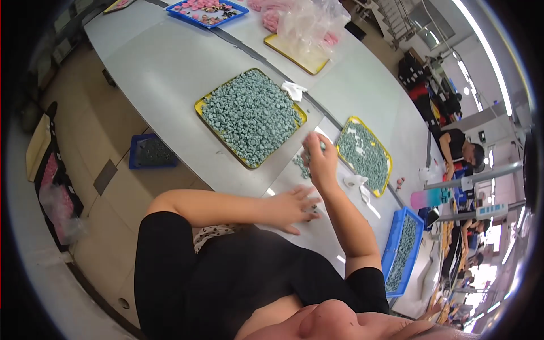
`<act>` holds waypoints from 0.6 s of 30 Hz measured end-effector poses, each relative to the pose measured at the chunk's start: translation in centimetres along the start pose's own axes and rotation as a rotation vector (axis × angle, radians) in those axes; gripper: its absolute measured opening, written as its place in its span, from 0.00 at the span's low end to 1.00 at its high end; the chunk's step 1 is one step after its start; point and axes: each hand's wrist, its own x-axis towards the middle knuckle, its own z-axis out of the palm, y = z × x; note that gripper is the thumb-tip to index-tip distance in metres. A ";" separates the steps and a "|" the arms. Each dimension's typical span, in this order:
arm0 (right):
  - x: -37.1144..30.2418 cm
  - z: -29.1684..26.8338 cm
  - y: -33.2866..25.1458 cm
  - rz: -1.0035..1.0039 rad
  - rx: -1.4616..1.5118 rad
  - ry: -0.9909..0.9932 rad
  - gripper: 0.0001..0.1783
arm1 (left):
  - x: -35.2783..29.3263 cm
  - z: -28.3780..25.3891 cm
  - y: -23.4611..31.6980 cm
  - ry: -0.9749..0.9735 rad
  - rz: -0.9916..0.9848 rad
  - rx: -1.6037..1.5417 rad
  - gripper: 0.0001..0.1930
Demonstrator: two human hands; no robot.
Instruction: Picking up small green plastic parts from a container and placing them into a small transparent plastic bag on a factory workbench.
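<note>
My left hand lies low over the grey table with its fingers spread. A few small dark green bits show at its fingertips, and I cannot tell whether they lie on the table or cling to the fingers. My right hand is curled closed on green stone pieces, partly visible between thumb and fingers. Just left of it, a small loose pile of green stone pieces sits on the table. Beyond, a yellow-rimmed tray is heaped with such pieces. To the right, another yellow-rimmed tray holds a thinner layer of them.
A blue bin of green pieces stands at the right. Crumpled white tissues lie by the heaped tray. Farther off are a blue tray of pink pieces and plastic bags. A pink-and-teal bottle and a person are at right.
</note>
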 end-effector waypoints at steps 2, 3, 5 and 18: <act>2.7 3.4 -0.8 -0.099 -0.144 -0.005 0.15 | 0.8 0.5 0.1 0.044 0.078 0.011 0.33; 3.5 5.4 -1.3 -0.245 -0.229 0.014 0.15 | 1.3 0.4 0.1 -0.015 0.123 -0.039 0.30; 4.6 9.0 -1.4 -0.403 -0.318 0.023 0.14 | 1.7 0.8 0.0 -0.031 0.197 -0.107 0.25; 3.1 9.9 -1.6 -0.616 -0.341 -0.154 0.12 | 1.4 2.4 1.0 0.045 -0.137 -0.995 0.07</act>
